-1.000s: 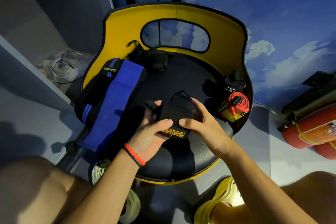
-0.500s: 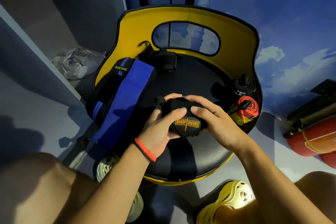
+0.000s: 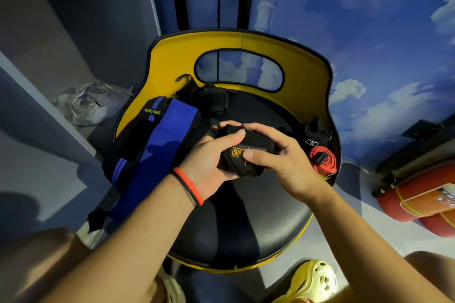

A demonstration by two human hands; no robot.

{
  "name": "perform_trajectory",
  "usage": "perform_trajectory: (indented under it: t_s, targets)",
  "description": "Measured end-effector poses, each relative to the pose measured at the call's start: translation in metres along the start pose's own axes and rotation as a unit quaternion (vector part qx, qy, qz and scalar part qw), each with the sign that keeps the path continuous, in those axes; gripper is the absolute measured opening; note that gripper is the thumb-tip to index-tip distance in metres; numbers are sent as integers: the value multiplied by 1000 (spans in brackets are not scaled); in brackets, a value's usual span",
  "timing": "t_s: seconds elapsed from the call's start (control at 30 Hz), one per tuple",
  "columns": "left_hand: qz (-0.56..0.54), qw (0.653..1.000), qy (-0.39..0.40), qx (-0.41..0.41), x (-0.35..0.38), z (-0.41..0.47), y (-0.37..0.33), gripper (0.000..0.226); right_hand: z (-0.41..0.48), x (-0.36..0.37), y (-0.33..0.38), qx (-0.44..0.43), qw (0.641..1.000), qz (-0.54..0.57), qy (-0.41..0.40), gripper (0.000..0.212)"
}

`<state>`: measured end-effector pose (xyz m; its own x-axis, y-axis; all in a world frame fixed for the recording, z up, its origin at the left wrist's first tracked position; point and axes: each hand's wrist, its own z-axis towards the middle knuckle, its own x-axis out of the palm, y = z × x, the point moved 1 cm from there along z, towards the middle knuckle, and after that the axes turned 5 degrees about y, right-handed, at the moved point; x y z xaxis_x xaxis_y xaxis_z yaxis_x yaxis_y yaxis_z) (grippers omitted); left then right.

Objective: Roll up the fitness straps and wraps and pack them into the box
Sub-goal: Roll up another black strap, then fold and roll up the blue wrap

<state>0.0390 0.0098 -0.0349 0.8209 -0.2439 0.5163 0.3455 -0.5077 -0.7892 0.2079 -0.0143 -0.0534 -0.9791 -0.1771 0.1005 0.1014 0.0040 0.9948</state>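
Note:
Both hands hold a black wrist wrap (image 3: 256, 150) with a yellow label, rolled into a bundle above the chair's black seat (image 3: 246, 216). My left hand (image 3: 209, 157) grips its left end, thumb across the top. My right hand (image 3: 278, 152) grips the right end, thumb on the label. A blue and black band (image 3: 157, 145) marked XUEYING lies over the seat's left side. A rolled red strap (image 3: 323, 161) and a rolled black strap (image 3: 317, 131) sit at the seat's right edge. Another black wrap (image 3: 211, 101) lies at the back.
The yellow chair back (image 3: 241, 42) curves behind the seat. Clear plastic packaging (image 3: 91, 106) lies on a grey shelf at left. Red fire extinguishers (image 3: 418, 199) lie on the floor at right. Yellow clogs (image 3: 317, 280) show below. I see no box.
The wrap went from a loose flat piece to a tight roll between both hands. My right thumb has slid onto the label, covering part of it.

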Motion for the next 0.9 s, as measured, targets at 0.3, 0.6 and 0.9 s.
perform_trajectory:
  t_s: [0.3,0.6,0.9]
  targets:
    - [229,971,-68,12,-20,44,-30,24,58,-43,25,-1,967,-254,11,57]
    - [590,800,-106,27,-86,61,-47,9,139,-123,23,114,715,-685,84,69]
    - [642,760,-102,-18,-117,56,-48,13,150,-150,-7,236,600,-757,111,70]
